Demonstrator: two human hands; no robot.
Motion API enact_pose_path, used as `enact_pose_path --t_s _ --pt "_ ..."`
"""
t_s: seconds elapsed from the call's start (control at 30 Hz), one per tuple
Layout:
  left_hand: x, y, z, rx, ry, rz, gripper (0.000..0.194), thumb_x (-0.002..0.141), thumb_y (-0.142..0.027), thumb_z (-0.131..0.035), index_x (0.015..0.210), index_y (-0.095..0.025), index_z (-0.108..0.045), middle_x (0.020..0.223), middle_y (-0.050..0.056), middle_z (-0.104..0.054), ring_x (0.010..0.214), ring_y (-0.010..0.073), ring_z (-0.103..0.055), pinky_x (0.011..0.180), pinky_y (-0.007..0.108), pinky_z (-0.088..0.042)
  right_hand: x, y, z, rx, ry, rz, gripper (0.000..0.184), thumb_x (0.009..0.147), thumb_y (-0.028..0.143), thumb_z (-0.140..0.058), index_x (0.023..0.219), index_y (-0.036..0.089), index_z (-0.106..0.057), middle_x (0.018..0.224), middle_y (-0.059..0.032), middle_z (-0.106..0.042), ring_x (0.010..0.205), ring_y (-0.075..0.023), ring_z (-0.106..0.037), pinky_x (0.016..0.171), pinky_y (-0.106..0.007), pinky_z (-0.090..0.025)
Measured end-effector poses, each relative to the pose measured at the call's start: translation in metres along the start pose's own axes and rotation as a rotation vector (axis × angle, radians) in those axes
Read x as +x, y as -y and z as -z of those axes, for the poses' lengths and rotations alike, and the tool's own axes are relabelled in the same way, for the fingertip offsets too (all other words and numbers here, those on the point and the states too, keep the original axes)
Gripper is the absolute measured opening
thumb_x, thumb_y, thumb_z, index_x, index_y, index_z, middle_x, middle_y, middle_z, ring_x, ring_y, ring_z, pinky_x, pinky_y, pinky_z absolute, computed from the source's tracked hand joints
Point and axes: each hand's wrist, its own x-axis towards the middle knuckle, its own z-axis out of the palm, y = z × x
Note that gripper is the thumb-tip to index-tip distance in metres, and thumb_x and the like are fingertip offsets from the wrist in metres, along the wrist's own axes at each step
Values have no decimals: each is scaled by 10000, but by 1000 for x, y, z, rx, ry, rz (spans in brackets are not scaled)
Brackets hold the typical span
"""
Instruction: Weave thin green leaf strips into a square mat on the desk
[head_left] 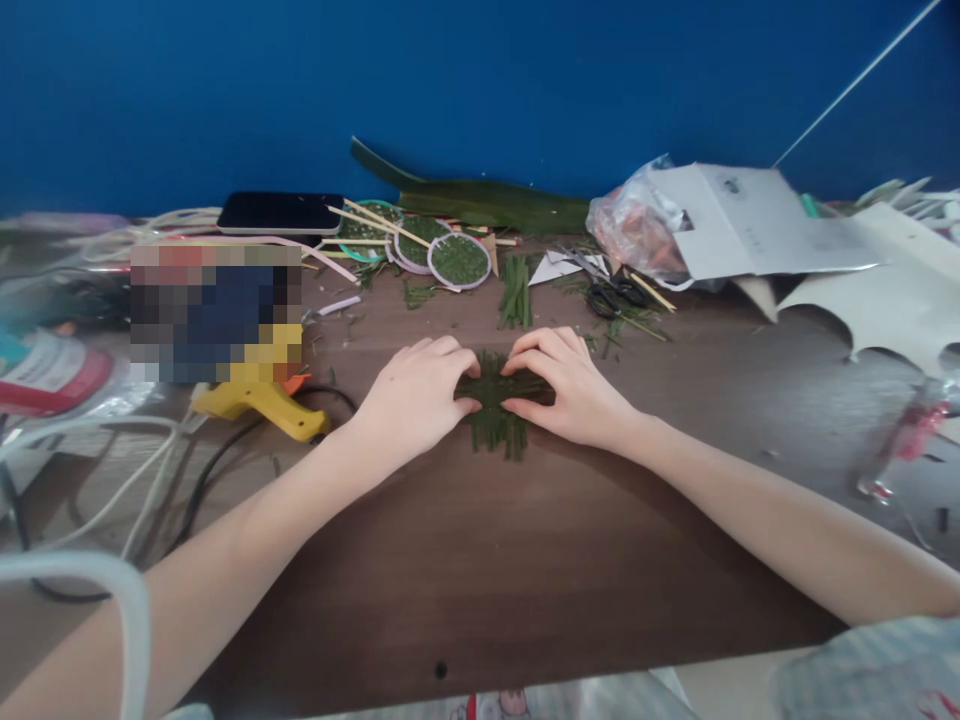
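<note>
A small cross-shaped mat of woven green leaf strips (495, 420) lies on the brown table, with loose strip ends fanning out toward me and away from me. My left hand (424, 395) grips its left side, thumb and fingers curled around the strips there. On the opposite side my right hand (570, 385) holds the mat the same way, thumb below and fingers above. The strip ends inside both hands are partly hidden. Just beyond lies a bundle of cut leaf strips (515, 292).
Scissors (613, 295) lie behind my right hand. Round pieces with green filling (459, 262), sticks and a phone (277, 213) sit at the back. A yellow glue gun (281, 408) and cables are at left; white cardboard (772, 225) is at right. A blue wall (480, 90) stands behind.
</note>
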Motion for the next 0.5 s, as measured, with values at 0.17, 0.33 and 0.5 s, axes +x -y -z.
enact_pose_path --t_s 0.17,0.33,0.5 --pt "-1 1 -2 -28 -17 13 192 733 -254 -610 887 -142 -589 905 57 -588 894 225 -546 805 349 -424 1 1 0 8 -5 6 186 763 317 -599 882 182 -556 993 -75 -546 951 -220 -441 812 -371 -353" --pt "0 1 -3 -21 -24 5 184 727 -255 -617 870 -144 -586 898 55 -590 892 228 -545 799 349 -423 1 0 -1 21 -2 4 182 765 322 -598 878 187 -550 1005 -72 -544 956 -221 -440 814 -374 -352" --pt "-1 1 -3 -18 -12 11 164 737 -257 -602 863 -153 -587 887 48 -598 889 226 -546 800 352 -419 0 0 -1 30 1 1 174 769 325 -589 878 198 -543 1008 -69 -541 959 -226 -442 814 -375 -349"
